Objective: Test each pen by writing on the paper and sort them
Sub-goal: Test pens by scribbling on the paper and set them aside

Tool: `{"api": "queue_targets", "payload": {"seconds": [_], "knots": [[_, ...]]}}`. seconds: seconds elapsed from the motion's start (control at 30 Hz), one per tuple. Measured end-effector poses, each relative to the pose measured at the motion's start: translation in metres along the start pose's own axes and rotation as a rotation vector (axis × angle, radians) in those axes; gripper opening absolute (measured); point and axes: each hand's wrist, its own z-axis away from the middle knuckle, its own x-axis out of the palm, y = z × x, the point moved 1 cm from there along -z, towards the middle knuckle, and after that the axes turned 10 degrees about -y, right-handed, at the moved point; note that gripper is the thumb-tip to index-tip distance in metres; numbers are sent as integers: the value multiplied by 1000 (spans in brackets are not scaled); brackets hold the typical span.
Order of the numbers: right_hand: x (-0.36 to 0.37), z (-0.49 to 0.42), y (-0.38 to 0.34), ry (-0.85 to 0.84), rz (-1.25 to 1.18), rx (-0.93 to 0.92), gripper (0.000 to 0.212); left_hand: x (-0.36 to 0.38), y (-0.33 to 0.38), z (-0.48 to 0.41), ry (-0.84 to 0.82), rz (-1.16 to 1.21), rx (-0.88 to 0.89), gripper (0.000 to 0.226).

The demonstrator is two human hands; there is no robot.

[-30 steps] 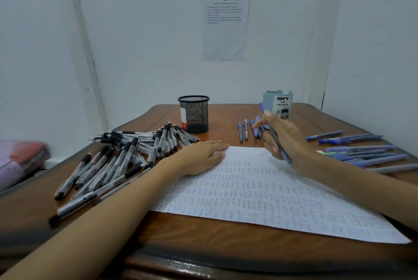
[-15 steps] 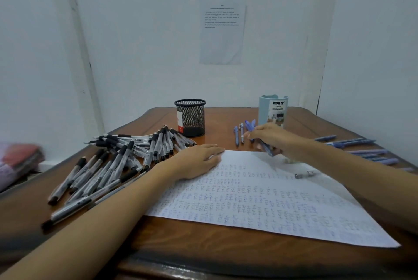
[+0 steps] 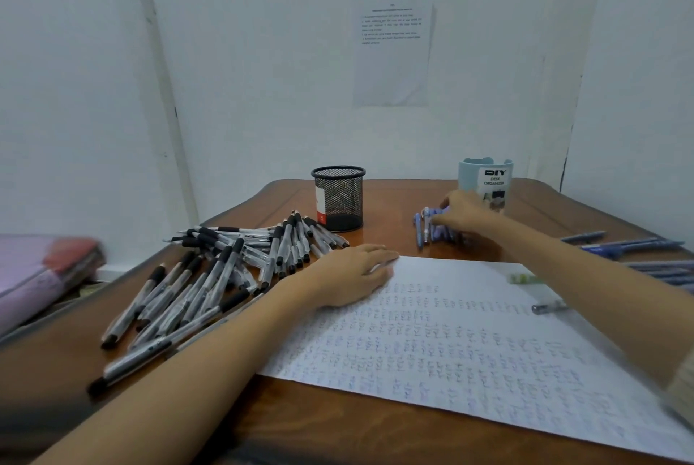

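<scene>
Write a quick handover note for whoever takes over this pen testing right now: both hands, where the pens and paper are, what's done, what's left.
Left hand: open, flat on the paper's far left corner.
Right hand: at the short row of blue pens before the DIY desk organizer; blur hides whether its fingers grip one.
Done: paper mostly covered in test scribbles; more blue pens lie at the table's right edge; one pen lies on the paper.
Left: probably the pile of black-capped pens at left; no pens stick out of the black mesh cup.
</scene>
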Motion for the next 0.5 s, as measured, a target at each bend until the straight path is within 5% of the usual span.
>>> {"api": "queue_targets", "payload": {"seconds": [0.13, 0.33, 0.5], "knots": [[-31, 19, 14, 76, -32, -94, 30, -1, -3, -2, -1, 13, 17, 47], [-66, 66, 79, -42, 32, -55, 12, 0, -4, -4, 4, 23, 29, 47], [-75, 106, 116, -105, 174, -66, 20, 2, -6, -6, 9, 25, 34, 46]]}}
